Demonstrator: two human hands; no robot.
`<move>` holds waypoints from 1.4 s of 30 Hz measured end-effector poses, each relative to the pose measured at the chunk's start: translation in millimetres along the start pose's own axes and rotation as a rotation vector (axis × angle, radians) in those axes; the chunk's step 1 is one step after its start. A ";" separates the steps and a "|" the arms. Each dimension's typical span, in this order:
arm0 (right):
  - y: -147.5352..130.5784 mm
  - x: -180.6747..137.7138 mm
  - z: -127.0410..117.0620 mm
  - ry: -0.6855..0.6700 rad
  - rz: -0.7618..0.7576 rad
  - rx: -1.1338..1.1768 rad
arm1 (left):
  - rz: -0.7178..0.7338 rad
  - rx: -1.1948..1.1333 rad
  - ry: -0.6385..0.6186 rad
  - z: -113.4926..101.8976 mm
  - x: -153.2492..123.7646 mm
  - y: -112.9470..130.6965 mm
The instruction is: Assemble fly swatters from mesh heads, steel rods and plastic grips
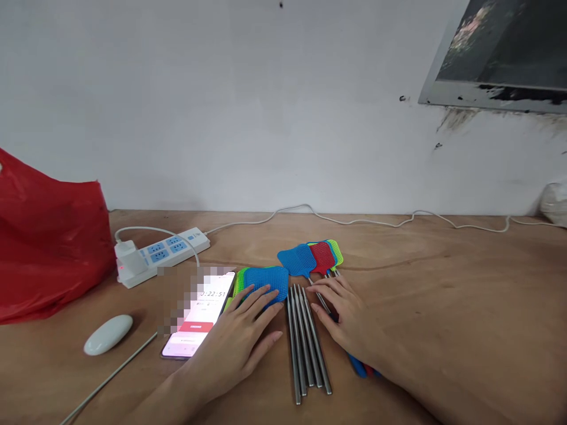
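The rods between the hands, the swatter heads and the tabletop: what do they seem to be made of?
The rods look like bare metal, probably steel: grey, with long bright glints. The swatter heads look like moulded plastic mesh: saturated blue, red and green with a fine grid. The tabletop looks like unpainted plywood or similar board: matt brown with visible grain.

You sit at a makeshift workbench: a bare plywood table (443, 283) against a stained white wall (266, 118), a power strip (162, 254) plugged in, a red plastic bag (48, 248) beside it.
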State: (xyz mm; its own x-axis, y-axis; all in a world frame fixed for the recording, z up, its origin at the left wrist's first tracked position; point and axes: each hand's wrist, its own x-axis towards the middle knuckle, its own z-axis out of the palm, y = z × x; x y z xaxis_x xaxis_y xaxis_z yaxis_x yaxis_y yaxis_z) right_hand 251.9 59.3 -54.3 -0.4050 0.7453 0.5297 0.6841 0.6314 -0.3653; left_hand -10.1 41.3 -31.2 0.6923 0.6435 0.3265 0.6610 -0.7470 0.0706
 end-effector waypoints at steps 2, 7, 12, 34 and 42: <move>-0.8 0.8 -2.1 0.001 -0.028 -0.033 | -0.022 0.003 -0.017 2.2 -1.4 -2.0; 1.8 -2.3 -9.3 -0.011 0.052 -0.194 | -0.075 -0.046 -0.025 2.4 -3.5 -4.4; 0.7 -7.3 -9.3 -0.160 0.154 -0.261 | -0.091 -0.058 -0.032 2.3 -3.6 -4.4; -13.6 4.0 -22.4 -0.063 0.634 0.916 | -0.198 -0.284 0.291 -8.4 -3.3 -2.9; -12.5 2.3 -26.5 -0.339 0.596 0.968 | -0.432 -0.509 0.418 -9.5 -2.9 -4.2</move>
State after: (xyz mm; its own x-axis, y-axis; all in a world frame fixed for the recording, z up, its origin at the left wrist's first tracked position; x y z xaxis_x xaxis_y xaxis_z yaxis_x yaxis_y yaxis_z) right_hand 258.6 47.4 -28.2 -0.4176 0.9035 -0.0965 0.1347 -0.0434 -0.9899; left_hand -17.6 40.9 -23.4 0.1711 0.8536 0.4920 0.5628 -0.4945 0.6623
